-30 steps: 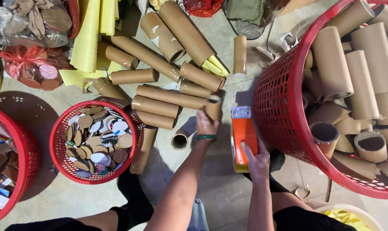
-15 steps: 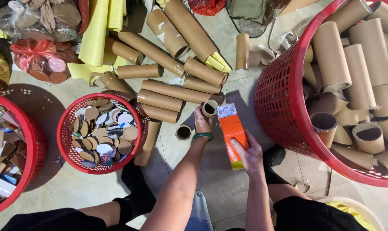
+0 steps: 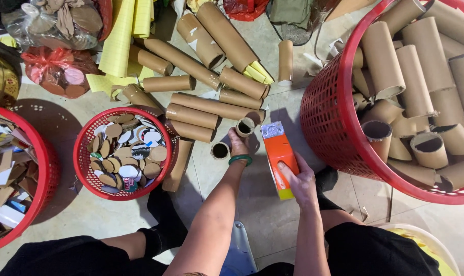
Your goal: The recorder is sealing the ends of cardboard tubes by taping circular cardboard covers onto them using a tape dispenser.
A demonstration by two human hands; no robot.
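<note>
My left hand (image 3: pixel 238 145), with a green bangle on the wrist, grips a short brown cardboard tube (image 3: pixel 245 127) with its open end up. My right hand (image 3: pixel 298 179) holds an orange carton (image 3: pixel 279 156) with a silver top, tilted toward the tube; its top end sits just right of the tube's mouth. Both hands work above the tiled floor in front of my knees. Another tube (image 3: pixel 221 150) lies just left of my left hand.
A pile of long cardboard tubes (image 3: pixel 206 105) lies ahead. A large red basket (image 3: pixel 334 133) full of tubes stands at the right. A small red basket (image 3: pixel 83 153) holds round cardboard discs. Another red basket (image 3: pixel 37 168) is at far left. Yellow sheets (image 3: pixel 120 36) lie behind.
The orange carton has tilted and moved left toward the tube in my left hand. The left hand has drawn the tube slightly nearer to me.
</note>
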